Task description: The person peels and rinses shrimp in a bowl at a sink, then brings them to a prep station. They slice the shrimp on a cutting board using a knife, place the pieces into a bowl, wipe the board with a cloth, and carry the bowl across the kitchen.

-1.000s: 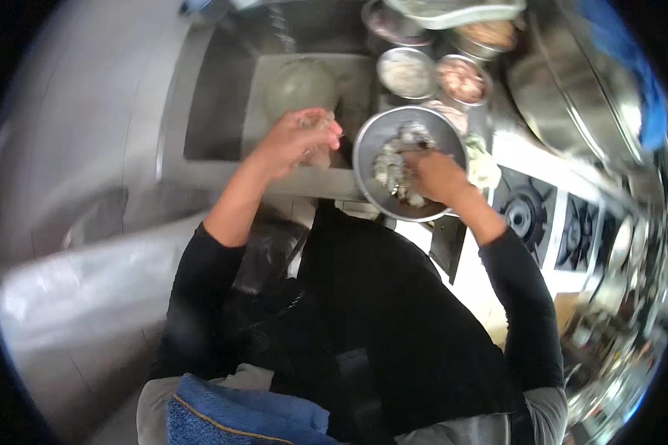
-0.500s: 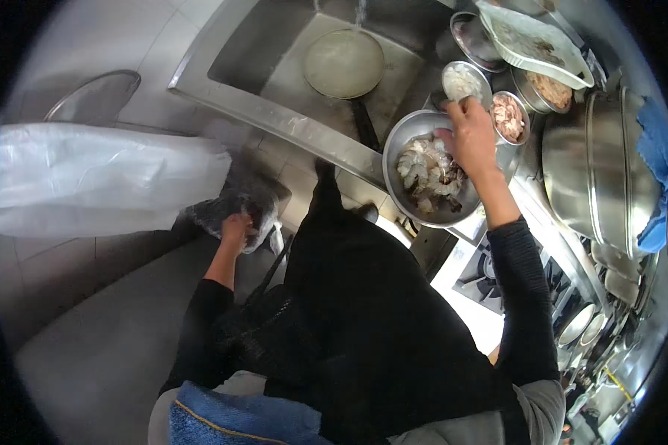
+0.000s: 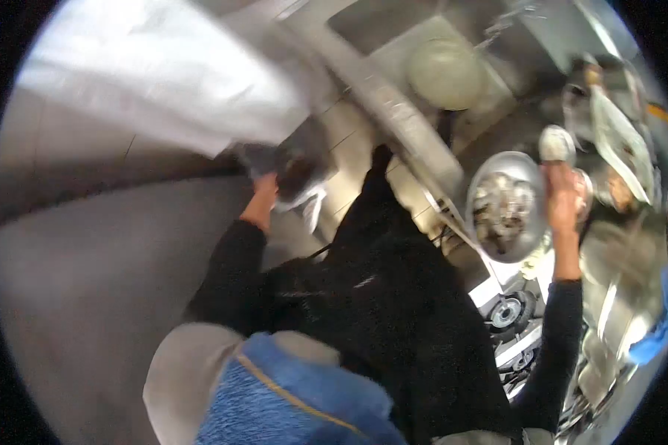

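Observation:
My left hand [image 3: 263, 199] is closed at the rim of a dark container lined with a clear plastic bag [image 3: 306, 191], its fingers partly hidden in the plastic. Over on the right, my right hand [image 3: 562, 196] is blurred beside a steel bowl [image 3: 536, 231] of raw shrimp [image 3: 503, 206]. Its fingertips are at the near edge of a small bowl of white pieces [image 3: 557, 144]; motion blur hides whether they grip it. Partly behind that hand is a small bowl of pinkish meat [image 3: 583, 191].
A round pan [image 3: 447, 73] sits in the steel sink [image 3: 393, 111] under running water. A white tray [image 3: 622, 148] and a large steel vessel [image 3: 616, 256] stand at the right. Below the shrimp bowl is a gas burner [image 3: 506, 313]. White plastic sheeting [image 3: 171, 67] covers something upper left.
The view has turned and blurred. My right hand has left the inside of the shrimp bowl for the small bowl of white pieces. My left hand stays at the plastic bag.

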Action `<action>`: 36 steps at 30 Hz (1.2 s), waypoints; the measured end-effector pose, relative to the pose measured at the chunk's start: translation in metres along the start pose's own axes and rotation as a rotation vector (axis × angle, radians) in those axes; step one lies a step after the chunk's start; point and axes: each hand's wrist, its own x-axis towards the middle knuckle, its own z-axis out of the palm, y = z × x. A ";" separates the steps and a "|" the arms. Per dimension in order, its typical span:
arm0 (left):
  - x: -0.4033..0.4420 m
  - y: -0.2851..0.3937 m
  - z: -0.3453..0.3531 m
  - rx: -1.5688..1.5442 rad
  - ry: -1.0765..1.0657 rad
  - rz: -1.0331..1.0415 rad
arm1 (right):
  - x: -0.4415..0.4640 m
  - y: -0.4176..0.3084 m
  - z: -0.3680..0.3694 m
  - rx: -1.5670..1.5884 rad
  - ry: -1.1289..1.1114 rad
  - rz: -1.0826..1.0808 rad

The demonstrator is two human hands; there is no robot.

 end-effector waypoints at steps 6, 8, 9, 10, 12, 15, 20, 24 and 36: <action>-0.193 0.147 0.071 0.128 -0.665 0.669 | 0.080 -0.004 -0.022 0.401 0.390 0.299; -0.227 0.206 0.117 0.162 -0.911 0.940 | 0.120 0.008 -0.013 0.505 0.307 0.363; -0.259 0.238 0.142 0.161 -1.017 0.958 | 0.141 0.016 0.000 0.654 0.213 0.395; -0.286 0.266 0.175 0.167 -1.079 0.955 | 0.159 0.021 0.010 0.705 0.143 0.440; -0.324 0.317 0.241 0.132 -1.234 0.881 | 0.178 0.016 0.002 0.445 0.246 0.328; -0.336 0.370 0.368 0.091 -1.477 0.663 | 0.145 0.005 -0.063 0.389 0.073 0.577; -0.326 0.429 0.547 0.159 -1.396 0.488 | -0.035 -0.044 -0.064 0.096 0.234 1.055; -0.335 0.434 0.626 0.261 -1.397 0.388 | -0.098 -0.155 -0.027 0.725 0.034 1.873; -0.350 0.475 0.599 1.072 -1.421 1.127 | -0.012 -0.143 -0.109 0.891 0.331 1.663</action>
